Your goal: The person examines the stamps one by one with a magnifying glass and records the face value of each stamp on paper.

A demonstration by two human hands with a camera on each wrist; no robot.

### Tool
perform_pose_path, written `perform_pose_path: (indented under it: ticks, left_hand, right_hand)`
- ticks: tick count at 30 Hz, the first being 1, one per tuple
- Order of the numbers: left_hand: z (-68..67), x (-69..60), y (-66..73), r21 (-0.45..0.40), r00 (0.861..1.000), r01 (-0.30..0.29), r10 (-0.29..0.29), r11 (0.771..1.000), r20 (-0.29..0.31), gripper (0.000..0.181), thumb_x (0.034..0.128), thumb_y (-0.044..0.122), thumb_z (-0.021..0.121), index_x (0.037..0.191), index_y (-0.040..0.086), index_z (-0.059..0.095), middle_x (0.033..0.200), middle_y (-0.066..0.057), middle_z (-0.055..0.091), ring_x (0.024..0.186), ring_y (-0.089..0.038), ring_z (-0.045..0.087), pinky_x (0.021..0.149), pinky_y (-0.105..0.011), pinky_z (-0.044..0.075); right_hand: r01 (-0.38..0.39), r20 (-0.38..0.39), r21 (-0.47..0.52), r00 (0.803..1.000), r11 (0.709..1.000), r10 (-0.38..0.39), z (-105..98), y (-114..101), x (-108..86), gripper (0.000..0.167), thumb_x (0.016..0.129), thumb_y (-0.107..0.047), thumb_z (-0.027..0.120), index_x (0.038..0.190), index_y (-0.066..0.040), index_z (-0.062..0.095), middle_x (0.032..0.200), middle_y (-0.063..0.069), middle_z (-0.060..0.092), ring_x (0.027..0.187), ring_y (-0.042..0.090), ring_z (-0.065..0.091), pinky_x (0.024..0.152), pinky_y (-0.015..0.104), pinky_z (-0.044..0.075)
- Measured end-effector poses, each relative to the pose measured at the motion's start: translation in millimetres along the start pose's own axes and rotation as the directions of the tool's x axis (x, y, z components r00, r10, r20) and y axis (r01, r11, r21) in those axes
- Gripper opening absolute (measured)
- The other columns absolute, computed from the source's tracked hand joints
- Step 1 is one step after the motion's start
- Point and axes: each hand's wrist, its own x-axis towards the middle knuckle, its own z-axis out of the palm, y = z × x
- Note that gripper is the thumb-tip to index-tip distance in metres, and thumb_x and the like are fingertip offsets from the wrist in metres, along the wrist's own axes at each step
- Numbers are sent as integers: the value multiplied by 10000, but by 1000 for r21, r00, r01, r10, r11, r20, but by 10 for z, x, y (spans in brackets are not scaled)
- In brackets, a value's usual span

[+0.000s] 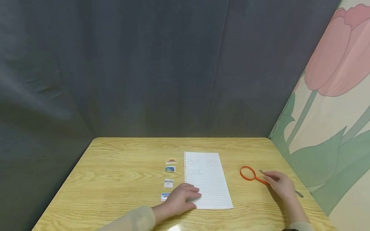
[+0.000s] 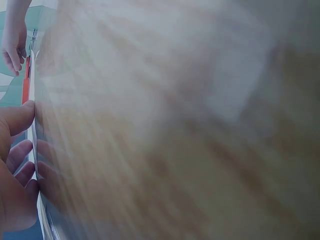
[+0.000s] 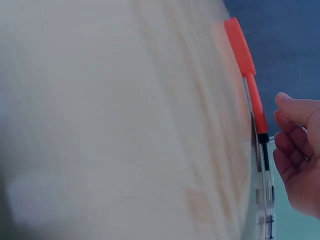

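A lined sheet of paper (image 1: 211, 189) with punched holes along its left edge lies on the table, bearing handwritten figures near its top. My left hand (image 1: 183, 199) rests on the sheet's lower left, fingers spread and holding nothing. Several small stamps form a column left of the paper; the lowest stamp (image 1: 164, 196) is partly hidden by that hand. My right hand (image 1: 281, 185) hovers over a pen (image 1: 299, 194) and the handle of an orange magnifying glass (image 1: 261, 181). In the right wrist view its loosely curled fingers (image 3: 287, 150) are apart from both.
The wood-patterned table (image 1: 115, 173) meets a dark curtain (image 1: 144, 80) at the back and left. A wall with a painted tulip (image 1: 332, 57) borders the right side. Other stamps include a blue-green one (image 1: 170, 169) and a pale one (image 1: 168, 183).
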Motion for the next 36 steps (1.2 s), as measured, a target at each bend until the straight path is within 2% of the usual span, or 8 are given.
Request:
perform_pose_path:
  ticks: [2,7,9,16,21,28,36]
  left_hand:
    - [5,1,-10,3,1000,-5,5,1000,-4,382,819,214,816,1190,159,741,1295,31,646,1228,-165,537,1066,-294,414]
    - [1,4,-17,16,1000,-14,14,1000,3,360,822,222,815,1171,161,749,1305,43,637,1229,-157,531,1065,-290,413]
    - [0,5,-19,19,1000,-16,16,1000,6,354,824,224,813,1167,163,750,1312,46,633,1231,-156,530,1067,-292,412]
    - [1,2,-26,25,1000,-30,30,999,0,336,828,222,807,1155,165,755,1320,42,629,1229,-152,529,1073,-290,405]
    - [-2,-1,-25,19,1000,-30,30,999,1,334,832,221,805,1157,164,754,1322,44,628,1231,-152,527,1073,-291,404]
    - [-10,-2,-17,14,1000,-19,18,1000,11,334,839,224,800,1165,168,751,1330,52,622,1239,-148,520,1075,-295,403]
    - [-8,-4,-6,28,1000,-28,28,999,8,341,832,221,802,1165,169,751,1327,37,627,1235,-155,525,1075,-291,402]
  right_hand:
    - [-8,-1,11,1000,1000,8,-46,18,27,255,914,-227,732,1062,-19,747,1059,209,708,790,1,598,644,252,500]
    - [-9,24,-4,1000,1000,9,-126,54,65,311,945,-203,683,1139,39,698,1110,283,662,869,319,655,682,396,531]
    - [3,39,-12,999,1000,-2,-140,80,81,323,952,-194,669,1157,55,682,1124,298,649,920,395,640,734,457,526]
    - [-18,113,-3,993,1000,18,-157,178,123,384,965,-215,653,1223,68,640,1159,301,638,1040,479,591,843,587,485]
    - [-34,148,-3,988,999,34,-158,214,141,395,969,-231,652,1236,59,635,1194,308,623,1092,510,557,868,627,454]
    - [-11,128,-36,992,999,15,-135,245,137,285,942,-129,654,1170,40,681,1185,317,620,1083,527,555,857,628,453]
    - [-35,84,-31,996,999,38,-128,256,126,310,952,-156,649,1183,49,669,1204,336,599,1099,539,533,866,633,445]
